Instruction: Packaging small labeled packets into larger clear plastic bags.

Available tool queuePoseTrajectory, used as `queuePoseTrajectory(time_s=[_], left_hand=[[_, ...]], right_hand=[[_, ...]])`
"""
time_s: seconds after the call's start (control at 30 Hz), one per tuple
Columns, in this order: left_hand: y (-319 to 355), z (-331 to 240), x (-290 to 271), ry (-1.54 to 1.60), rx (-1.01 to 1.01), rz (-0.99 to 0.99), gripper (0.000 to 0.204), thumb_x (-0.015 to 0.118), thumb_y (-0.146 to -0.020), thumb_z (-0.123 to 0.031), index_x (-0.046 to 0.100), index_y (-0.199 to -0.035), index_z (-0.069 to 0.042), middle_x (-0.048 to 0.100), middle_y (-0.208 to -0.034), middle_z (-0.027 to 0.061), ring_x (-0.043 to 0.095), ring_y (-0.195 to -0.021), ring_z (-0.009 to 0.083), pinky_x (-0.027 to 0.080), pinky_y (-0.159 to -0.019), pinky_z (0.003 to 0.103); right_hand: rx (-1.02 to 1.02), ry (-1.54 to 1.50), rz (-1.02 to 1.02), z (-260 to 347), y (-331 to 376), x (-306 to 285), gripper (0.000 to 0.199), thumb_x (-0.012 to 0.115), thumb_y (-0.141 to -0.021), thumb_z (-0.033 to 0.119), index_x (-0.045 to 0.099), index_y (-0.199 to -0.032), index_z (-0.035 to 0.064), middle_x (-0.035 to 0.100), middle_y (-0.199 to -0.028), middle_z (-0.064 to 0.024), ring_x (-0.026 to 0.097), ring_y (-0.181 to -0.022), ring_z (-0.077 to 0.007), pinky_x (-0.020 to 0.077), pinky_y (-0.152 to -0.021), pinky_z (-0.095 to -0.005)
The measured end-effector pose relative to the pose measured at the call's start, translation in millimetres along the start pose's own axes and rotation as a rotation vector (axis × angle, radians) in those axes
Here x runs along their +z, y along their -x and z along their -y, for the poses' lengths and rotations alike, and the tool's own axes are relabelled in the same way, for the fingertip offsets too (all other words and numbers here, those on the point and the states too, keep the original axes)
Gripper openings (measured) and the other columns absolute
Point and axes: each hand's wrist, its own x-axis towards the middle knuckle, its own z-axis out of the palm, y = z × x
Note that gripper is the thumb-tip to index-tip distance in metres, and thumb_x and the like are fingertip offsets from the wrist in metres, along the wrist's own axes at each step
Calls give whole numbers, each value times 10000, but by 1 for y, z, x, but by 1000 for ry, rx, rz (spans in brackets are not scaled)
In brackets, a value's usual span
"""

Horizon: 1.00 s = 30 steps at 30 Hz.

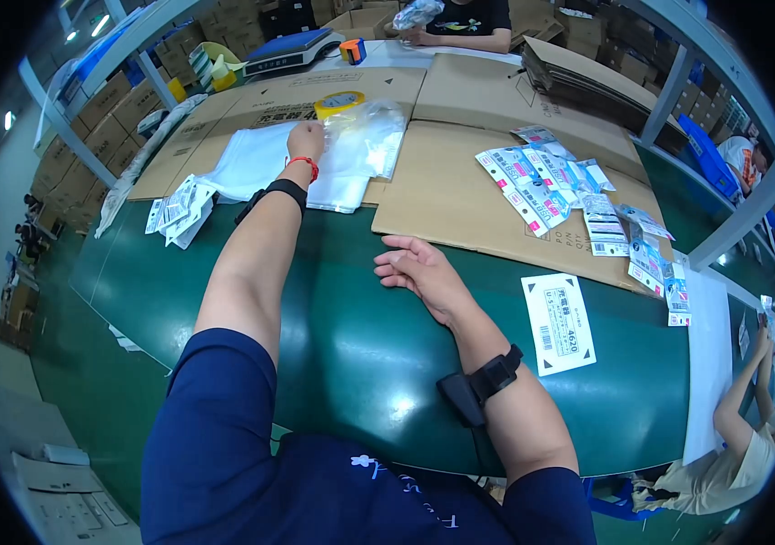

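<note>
Head view: left hand (pixel 307 141) curled by clear bags (pixel 365 136), grip unclear; right hand (pixel 419 272) released, half-curled

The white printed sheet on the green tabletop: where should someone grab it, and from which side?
Probably pinch the left edge of the white printed sheet, coming from the left, where the right hand hovers or rests. The sheet looks thin and lies flat on the green tabletop, with that edge uncovered, so sliding a fingertip under it should work best.
</note>
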Motion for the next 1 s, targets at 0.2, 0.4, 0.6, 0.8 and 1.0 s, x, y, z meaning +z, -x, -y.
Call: queuePoseTrajectory(time_s=[0.2, 0.4, 0.6, 0.8, 1.0], left_hand=[[22, -8, -10, -280, 274, 338, 313, 603, -853, -312, 679, -926, -17, 679, -894, 162, 645, -798, 302, 497, -759, 375], [27, -12, -25, -430, 308, 393, 307, 600, -853, -301, 685, -941, -20, 678, -905, 167, 639, -851, 310, 493, -786, 365], [33, -8, -41, -452, 350, 518, 304, 602, -845, -310, 689, -917, -27, 675, -900, 175, 638, -859, 309, 489, -796, 368], [68, -3, -50, -123, 372, 371, 275, 603, -850, -267, 678, -913, -10, 674, -912, 171, 640, -829, 284, 490, -776, 362], [145, -22, -58, -39, 428, 428, 224, 618, -862, -218, 648, -871, 3, 670, -1040, 137, 640, -820, 226, 501, -682, 291]], right_hand=[[-4, 3, -8, -1, 3, -2, 362, 487, -945, 100, 422, -1278, -27, 576, -1078, -126, 607, -896, -148, 522, -812, -259], [-6, -2, -1, 0, 2, -1, 363, 486, -944, 96, 420, -1279, -27, 573, -1082, -132, 605, -904, -150, 522, -815, -261], [-8, -10, -9, 0, 1, -2, 356, 484, -944, 97, 426, -1273, -27, 571, -1082, -134, 605, -907, -154, 523, -816, -262], [-47, -85, -80, -2, 0, 3, 404, 485, -948, 117, 385, -1310, -32, 564, -1090, -135, 595, -934, -162, 523, -823, -277], [-145, -161, -405, 3, 3, 7, 499, 521, -938, 150, 325, -1361, -25, 533, -1124, -130, 574, -933, -167, 495, -806, -263]])
